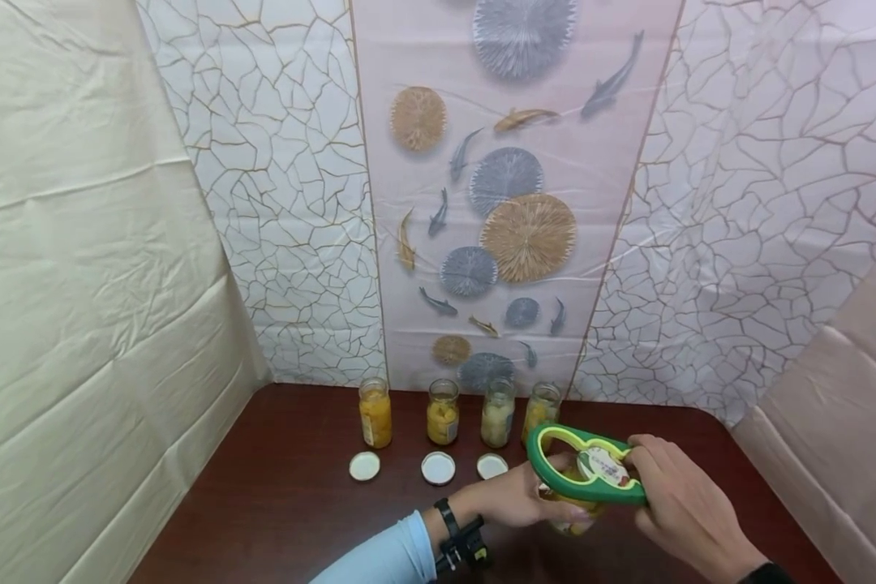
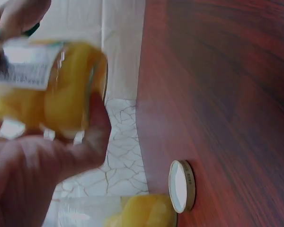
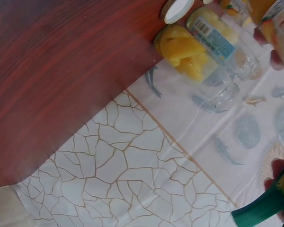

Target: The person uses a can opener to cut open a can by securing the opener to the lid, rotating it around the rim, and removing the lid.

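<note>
In the head view my left hand (image 1: 514, 493) holds a glass jar of yellow fruit (image 1: 573, 527) off the table. The left wrist view shows the same jar (image 2: 68, 90) tilted, with a white label, and my thumb and fingers round it. My right hand (image 1: 689, 503) grips a green and yellow jar opener (image 1: 631, 492) by its right end. The opener lies over the top of the jar, around its printed lid (image 1: 604, 465). Only part of the opener (image 3: 262, 208) shows in the right wrist view.
Several lidless fruit jars stand along the back of the dark red table (image 1: 277, 487), among them an orange-filled jar (image 1: 376, 418) and a pale-filled jar (image 1: 496, 422). Three lids lie before them: left lid (image 1: 364, 466), middle lid (image 1: 438, 468), right lid (image 1: 492, 466). A patterned curtain hangs behind.
</note>
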{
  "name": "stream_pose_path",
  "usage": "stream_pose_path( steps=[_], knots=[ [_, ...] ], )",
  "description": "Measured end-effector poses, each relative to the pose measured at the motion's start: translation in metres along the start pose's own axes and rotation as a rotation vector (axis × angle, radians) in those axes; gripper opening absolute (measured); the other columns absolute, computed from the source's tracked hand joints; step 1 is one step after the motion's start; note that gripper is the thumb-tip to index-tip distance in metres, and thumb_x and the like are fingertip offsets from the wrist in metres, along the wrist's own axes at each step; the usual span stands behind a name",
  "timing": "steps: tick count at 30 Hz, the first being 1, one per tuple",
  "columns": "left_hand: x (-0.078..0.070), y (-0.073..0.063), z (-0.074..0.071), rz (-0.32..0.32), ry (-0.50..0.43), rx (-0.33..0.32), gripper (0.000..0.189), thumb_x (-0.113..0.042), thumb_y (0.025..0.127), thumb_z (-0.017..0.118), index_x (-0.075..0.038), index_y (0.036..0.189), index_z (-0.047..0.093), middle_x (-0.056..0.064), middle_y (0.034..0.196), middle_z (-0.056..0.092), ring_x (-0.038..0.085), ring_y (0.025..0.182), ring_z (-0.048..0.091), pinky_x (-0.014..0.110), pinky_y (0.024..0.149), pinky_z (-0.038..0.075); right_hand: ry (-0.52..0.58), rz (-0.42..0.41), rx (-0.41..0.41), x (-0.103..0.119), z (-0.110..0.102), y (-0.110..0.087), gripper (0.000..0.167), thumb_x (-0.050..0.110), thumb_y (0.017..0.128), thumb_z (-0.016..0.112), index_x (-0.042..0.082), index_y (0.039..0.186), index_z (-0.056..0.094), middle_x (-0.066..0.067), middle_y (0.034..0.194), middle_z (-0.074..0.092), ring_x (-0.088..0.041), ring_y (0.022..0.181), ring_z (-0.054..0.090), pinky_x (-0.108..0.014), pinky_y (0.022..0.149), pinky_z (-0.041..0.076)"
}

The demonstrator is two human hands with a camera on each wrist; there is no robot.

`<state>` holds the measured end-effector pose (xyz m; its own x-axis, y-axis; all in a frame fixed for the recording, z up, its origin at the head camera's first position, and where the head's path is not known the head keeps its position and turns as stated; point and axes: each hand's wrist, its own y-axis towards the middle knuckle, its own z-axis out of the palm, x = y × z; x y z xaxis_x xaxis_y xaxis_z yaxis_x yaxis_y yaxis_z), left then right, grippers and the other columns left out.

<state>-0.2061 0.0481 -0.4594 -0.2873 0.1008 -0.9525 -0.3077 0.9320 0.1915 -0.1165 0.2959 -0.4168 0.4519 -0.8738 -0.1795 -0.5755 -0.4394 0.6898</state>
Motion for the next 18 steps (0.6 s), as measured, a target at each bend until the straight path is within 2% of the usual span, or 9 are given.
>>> stream_pose_path(
  steps=[5,10,18],
  knots=[
    [0.003,-0.001,-0.008,-0.016,-0.036,0.084,0.056,-0.019,0.114,0.052,-0.009,0.167,0.033,0.019,0.170,0.037,0.002,0.146,0.052,0.024,0.119,0.047,0.019,-0.021,-0.007,-0.001,-0.001,-0.002,0.041,0.006,0.053,0.067,0.008,0.094,0.061,-0.015,0.110,0.069,-0.024,0.092,0.065,-0.038,0.073,0.051],
    [0.005,0.001,-0.008,-0.029,-0.053,0.101,0.059,-0.016,0.114,0.052,-0.012,0.169,0.031,0.017,0.174,0.033,0.006,0.154,0.044,0.024,0.122,0.044,0.033,-0.035,-0.017,-0.002,0.000,-0.005,0.042,0.005,0.050,0.068,0.010,0.092,0.060,-0.014,0.109,0.069,-0.022,0.089,0.064,-0.036,0.070,0.050],
    [0.011,0.000,-0.008,-0.002,-0.103,0.112,0.060,-0.015,0.113,0.054,-0.011,0.168,0.032,0.020,0.172,0.036,-0.001,0.146,0.051,0.024,0.121,0.045,0.039,-0.039,-0.005,-0.003,0.004,-0.005,0.041,0.005,0.052,0.066,0.012,0.092,0.060,-0.011,0.109,0.068,-0.019,0.087,0.061,-0.032,0.070,0.047]
  ],
)
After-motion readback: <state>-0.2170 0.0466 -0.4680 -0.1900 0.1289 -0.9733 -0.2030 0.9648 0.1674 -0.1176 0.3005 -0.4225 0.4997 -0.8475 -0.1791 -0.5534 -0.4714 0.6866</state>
